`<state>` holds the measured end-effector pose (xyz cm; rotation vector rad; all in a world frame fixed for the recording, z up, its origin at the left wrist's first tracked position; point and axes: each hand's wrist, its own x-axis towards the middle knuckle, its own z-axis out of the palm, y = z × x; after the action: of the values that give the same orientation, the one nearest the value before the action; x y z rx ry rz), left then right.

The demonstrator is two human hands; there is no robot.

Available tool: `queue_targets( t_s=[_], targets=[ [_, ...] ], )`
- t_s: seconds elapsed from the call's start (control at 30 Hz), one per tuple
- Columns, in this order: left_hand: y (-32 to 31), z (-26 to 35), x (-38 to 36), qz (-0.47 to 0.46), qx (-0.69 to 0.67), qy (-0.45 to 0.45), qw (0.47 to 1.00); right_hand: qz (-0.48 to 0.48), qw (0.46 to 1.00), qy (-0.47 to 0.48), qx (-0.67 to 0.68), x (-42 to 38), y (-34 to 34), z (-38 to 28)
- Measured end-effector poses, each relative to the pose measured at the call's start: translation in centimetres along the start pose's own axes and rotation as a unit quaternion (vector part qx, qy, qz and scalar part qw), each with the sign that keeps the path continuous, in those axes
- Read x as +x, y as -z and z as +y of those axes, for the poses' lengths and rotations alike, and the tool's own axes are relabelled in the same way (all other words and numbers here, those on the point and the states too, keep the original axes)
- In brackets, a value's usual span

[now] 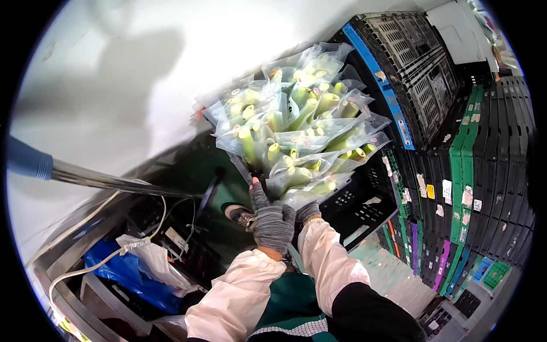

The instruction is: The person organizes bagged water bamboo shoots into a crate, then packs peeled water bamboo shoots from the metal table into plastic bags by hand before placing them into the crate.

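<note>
Several bunches of thick, cut green stems in clear plastic sleeves fill the top of a black crate, cut ends facing up toward me. My left hand, in a grey glove with bare fingertips, is stretched out at the near left edge of the bunches. Its fingers point forward and nothing shows in them. Just beside it, my right hand, also in a grey glove, is at the underside of the nearest plastic-wrapped bunch. The fingers of that hand are hidden, so its grip cannot be made out.
Stacked black crates with green, blue and purple edges rise on the right. A blue-edged crate leans behind the bunches. At left are a metal pole, a white cable and a blue plastic bag. A white wall stands behind.
</note>
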<state>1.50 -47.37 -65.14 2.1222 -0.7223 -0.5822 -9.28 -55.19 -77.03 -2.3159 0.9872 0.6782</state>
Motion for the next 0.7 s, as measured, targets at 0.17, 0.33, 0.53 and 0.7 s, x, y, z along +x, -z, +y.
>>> queue_targets(
  t_s=[0.17,0.33,0.53,0.7],
  targets=[
    [0.4,-1.4,3.3,-0.035,-0.064,-0.114,0.991,0.002,1.0,-0.015,0.001,-0.7,0.1,-0.2],
    [-1.6,-2.7,4.7,-0.012,-0.035,-0.156,0.987,0.009,1.0,-0.023,-0.008,-0.7,-0.2,-0.1],
    [-1.2,-2.2,3.6,0.011,-0.016,-0.16,0.987,0.027,0.999,-0.028,-0.025,0.5,-1.2,0.4],
    [-0.8,-1.7,5.2,0.069,-0.034,-0.137,0.988,0.105,0.991,-0.024,0.079,0.2,-0.1,-0.5]
  ],
)
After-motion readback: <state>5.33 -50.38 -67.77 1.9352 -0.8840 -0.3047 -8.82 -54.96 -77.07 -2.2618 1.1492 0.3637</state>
